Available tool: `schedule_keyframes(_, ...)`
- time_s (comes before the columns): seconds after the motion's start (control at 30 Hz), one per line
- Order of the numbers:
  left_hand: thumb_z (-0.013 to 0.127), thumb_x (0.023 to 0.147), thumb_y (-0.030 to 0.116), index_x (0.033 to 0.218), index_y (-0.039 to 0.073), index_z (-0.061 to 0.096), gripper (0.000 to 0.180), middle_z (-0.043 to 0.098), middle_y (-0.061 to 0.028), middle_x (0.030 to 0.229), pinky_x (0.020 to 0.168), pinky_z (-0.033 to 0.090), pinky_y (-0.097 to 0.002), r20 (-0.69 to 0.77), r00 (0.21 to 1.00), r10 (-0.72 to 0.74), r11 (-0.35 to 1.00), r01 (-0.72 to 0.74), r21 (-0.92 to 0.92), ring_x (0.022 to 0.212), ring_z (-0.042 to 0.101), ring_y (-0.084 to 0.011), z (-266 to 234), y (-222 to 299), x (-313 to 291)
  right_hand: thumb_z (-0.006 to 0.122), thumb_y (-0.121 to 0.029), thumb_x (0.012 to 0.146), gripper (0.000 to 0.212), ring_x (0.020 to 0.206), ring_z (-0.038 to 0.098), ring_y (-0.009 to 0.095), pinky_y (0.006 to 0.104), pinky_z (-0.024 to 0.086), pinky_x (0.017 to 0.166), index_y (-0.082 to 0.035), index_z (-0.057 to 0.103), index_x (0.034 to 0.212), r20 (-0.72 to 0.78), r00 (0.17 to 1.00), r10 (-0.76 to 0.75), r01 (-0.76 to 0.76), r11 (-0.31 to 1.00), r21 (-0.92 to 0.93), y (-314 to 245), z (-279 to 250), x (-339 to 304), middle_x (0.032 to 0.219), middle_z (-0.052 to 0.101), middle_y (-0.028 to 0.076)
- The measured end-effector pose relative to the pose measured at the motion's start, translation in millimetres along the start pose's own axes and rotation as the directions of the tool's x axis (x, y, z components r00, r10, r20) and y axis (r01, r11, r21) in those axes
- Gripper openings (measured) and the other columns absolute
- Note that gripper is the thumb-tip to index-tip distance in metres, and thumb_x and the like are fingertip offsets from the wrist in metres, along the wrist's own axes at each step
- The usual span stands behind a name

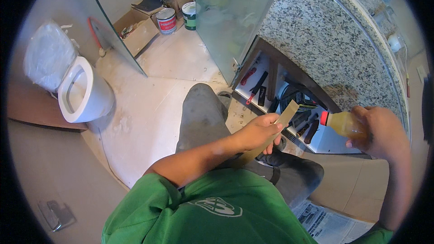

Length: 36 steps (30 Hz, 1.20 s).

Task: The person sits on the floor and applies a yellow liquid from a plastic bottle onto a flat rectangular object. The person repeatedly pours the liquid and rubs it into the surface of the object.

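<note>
My left hand (260, 132) is closed round a long, flat tan strip (288, 112), held slanting above my lap. Its upper end sticks out past the thumb, and the lower end runs down toward my leg. On the right, my right hand (371, 129) grips a clear bottle of yellowish liquid (342, 124). The bottle lies tilted on its side, its red cap (324, 118) pointing left toward the strip. Some gap separates cap and strip. Part of the bottle's base is hidden by my fingers.
Beyond my hands, an open cabinet (327, 138) holds several tools under a speckled granite countertop (316, 31). A glass door (230, 18) stands ahead. Paint cans (166, 21) and a cardboard box (140, 38) sit at the back; a toilet (83, 95) is at left. Newspaper (332, 226) lies lower right.
</note>
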<state>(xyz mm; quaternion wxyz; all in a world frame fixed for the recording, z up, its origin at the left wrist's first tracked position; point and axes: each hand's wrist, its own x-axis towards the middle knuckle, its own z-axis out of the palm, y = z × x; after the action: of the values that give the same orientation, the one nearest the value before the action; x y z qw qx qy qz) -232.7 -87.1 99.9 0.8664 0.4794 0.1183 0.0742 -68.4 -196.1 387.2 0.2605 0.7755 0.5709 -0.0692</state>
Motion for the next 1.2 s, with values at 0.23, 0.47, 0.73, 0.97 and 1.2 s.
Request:
schedule_keyframes(0.23,0.045,0.105,0.025,0.114,0.002,0.052,0.026,0.061,-0.0084,0.076,0.052,0.05,-0.0283,0.035,0.999,0.025,1.0,-0.025,0.008,0.053,0.059,-0.0155,1.2,13.8,9.9,0.088,-0.034,0.058,0.059,0.082,0.065,0.039,0.0491,0.049,0.075,-0.007,0.064,0.105,-0.025,0.999,-0.041,0.038,0.992,-0.12,-6.4,-18.8,-4.4,0.084,0.065,0.015)
schedule_keyframes(0.47,0.046,0.104,0.026,0.114,0.001,0.053,0.027,0.061,-0.0075,0.076,0.052,0.051,-0.0284,0.063,0.996,0.063,0.998,-0.062,-0.016,0.054,0.059,-0.0151,5.5,18.6,11.5,0.087,-0.02,0.059,0.053,0.088,0.063,0.036,0.048,0.048,0.079,-0.008,0.062,0.104,-0.173,0.973,-0.151,0.112,0.97,-0.217,-13.0,-25.3,0.9,0.087,0.064,0.012)
schedule_keyframes(0.73,0.046,0.104,0.021,0.116,0.002,0.055,0.024,0.061,-0.0071,0.079,0.056,0.051,-0.0274,0.105,0.992,0.065,0.995,-0.073,0.071,0.058,0.06,-0.0139,11.9,29.7,2.7,0.087,-0.022,0.058,0.055,0.089,0.064,0.034,0.0468,0.048,0.079,-0.008,0.062,0.104,-0.126,0.987,-0.104,0.064,0.956,-0.287,-19.1,-38.9,2.5,0.086,0.064,0.011)
schedule_keyframes(0.97,0.046,0.103,0.028,0.11,0.004,0.053,0.025,0.058,-0.0041,0.078,0.056,0.049,-0.026,0.16,0.981,0.112,0.993,-0.114,0.008,0.057,0.056,-0.0114,9.0,30.5,-2.7,0.086,-0.025,0.061,0.051,0.089,0.065,0.034,0.0463,0.049,0.077,-0.006,0.063,0.102,-0.135,0.981,-0.139,0.086,0.937,-0.338,-18.7,-36.7,10.3,0.085,0.064,0.011)
schedule_keyframes(1.2,0.047,0.104,0.026,0.118,0.003,0.054,0.027,0.059,-0.0038,0.078,0.057,0.049,-0.0259,0.186,0.978,0.096,0.995,-0.093,-0.022,0.059,0.058,-0.0111,9.5,30.6,-3.9,0.086,-0.027,0.061,0.051,0.088,0.065,0.035,0.0472,0.05,0.075,-0.004,0.064,0.1,-0.115,0.969,-0.219,0.172,0.931,-0.321,-5.3,-40.3,15.6,0.085,0.065,0.012)
